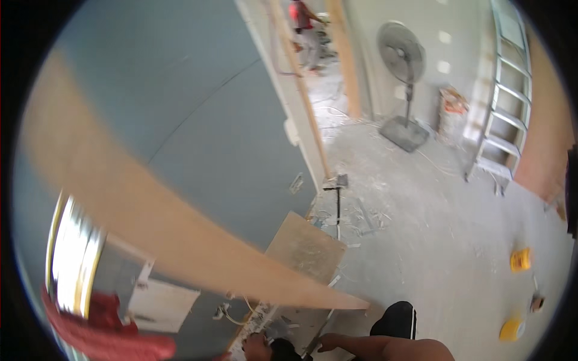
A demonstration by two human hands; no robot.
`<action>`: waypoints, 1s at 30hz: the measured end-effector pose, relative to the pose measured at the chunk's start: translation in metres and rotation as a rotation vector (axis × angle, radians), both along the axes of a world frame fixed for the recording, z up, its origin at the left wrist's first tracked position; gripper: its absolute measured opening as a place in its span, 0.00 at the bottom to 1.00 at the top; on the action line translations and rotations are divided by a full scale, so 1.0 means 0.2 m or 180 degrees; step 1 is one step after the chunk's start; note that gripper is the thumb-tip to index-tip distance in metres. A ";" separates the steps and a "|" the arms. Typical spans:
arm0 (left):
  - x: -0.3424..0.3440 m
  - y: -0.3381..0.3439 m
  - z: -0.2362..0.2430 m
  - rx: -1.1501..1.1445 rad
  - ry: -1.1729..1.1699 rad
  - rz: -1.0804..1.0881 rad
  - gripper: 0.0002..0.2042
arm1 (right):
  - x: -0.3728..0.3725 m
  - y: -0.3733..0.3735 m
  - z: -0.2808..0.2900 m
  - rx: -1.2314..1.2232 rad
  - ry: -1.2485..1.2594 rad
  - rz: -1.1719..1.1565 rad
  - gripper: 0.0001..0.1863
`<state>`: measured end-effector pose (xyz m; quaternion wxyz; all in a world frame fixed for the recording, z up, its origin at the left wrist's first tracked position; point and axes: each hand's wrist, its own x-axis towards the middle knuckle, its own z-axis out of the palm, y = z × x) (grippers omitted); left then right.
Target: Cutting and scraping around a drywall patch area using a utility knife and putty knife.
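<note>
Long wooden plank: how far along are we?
Done: nothing visibly fastened. In hand: the long pale wooden plank slants, blurred, across the grey-blue wall; the red-gloved left hand sits below a shiny metal strip, grip unclear; the bare right hand is low by the floor. Left: apparently fixing the plank.

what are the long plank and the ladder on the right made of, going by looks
The long plank looks like bare, unpainted wood: pale tan, matte, though motion blur hides any grain. The ladder looks like metal, probably aluminium: silvery grey rails and rungs with a dull sheen.
</note>
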<state>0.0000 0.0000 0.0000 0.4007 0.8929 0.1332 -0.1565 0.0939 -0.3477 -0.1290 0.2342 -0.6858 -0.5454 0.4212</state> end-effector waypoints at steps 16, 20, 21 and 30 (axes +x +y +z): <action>-0.90 -0.48 0.50 0.2248 -0.1035 0.1812 0.27 | 0.19 -0.13 0.03 -0.0797 -0.0571 -0.0775 0.30; -0.85 -0.41 0.72 0.0645 -0.1854 0.2490 0.21 | 0.19 -0.19 0.27 -0.0190 -0.0374 -0.1658 0.20; -0.81 -0.41 0.81 0.0001 -0.2140 0.2608 0.20 | 0.13 -0.14 0.38 0.0077 -0.0279 -0.1774 0.17; -0.39 -0.21 0.15 -0.2920 -0.2450 0.2958 0.11 | -0.29 0.42 1.07 0.1202 0.0929 -0.2172 0.16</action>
